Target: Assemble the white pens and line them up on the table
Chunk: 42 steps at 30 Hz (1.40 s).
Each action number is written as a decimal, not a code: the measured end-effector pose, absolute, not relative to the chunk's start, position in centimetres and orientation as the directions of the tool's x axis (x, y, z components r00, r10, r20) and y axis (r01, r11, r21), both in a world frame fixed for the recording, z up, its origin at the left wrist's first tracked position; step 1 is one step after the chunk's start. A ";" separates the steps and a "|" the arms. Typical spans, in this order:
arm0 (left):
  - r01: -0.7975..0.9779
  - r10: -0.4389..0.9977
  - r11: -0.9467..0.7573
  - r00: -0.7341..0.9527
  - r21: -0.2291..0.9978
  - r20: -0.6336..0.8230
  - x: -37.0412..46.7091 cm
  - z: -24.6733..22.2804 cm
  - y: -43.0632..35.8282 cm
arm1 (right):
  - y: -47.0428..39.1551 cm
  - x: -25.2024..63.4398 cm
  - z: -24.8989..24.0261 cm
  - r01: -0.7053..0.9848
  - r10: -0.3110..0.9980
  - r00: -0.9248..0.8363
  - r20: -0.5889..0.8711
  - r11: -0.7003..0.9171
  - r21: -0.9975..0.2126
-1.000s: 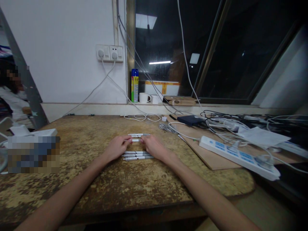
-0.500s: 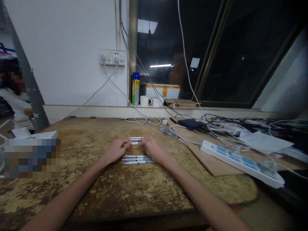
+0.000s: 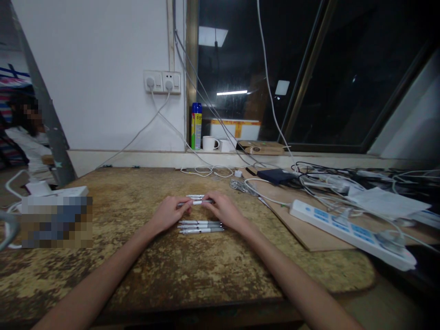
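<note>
Pen in pinch of L & R hands, ends mostly hidden, rear pens part-blocked

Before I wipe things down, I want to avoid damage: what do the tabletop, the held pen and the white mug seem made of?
Tabletop: probably wood or board, its finish worn into matt yellow and brown blotches. Held pen: likely plastic, from its smooth white barrel. Mug: perhaps glazed ceramic, given its plain, even white; plastic isn't ruled out.

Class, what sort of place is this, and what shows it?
Probably a makeshift indoor workspace: a worn brown wooden table, a long white plastic power strip and a navy-blue flat box among loose cables.
</note>
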<state>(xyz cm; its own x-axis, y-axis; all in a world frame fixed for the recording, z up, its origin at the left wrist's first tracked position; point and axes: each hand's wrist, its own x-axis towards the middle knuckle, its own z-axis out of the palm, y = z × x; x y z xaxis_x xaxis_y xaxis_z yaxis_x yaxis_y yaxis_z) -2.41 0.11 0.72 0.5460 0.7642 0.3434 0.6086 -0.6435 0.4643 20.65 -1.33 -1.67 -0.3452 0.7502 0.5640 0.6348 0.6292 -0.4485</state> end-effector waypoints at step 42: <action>0.601 0.746 -0.665 0.562 0.443 0.357 -2.5 0.6 0.3 | -0.8 21.0 -1.8 0.383 0.817 -0.274 0.507 0.576 -0.722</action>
<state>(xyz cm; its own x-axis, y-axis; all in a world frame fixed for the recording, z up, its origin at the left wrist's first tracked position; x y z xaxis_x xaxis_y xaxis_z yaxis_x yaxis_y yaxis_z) -2.46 0.32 0.64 0.5624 0.7456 0.3575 0.6009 -0.6655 0.4428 21.00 -0.76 -1.77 -0.2736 0.8174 0.5069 0.3829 0.5761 -0.7222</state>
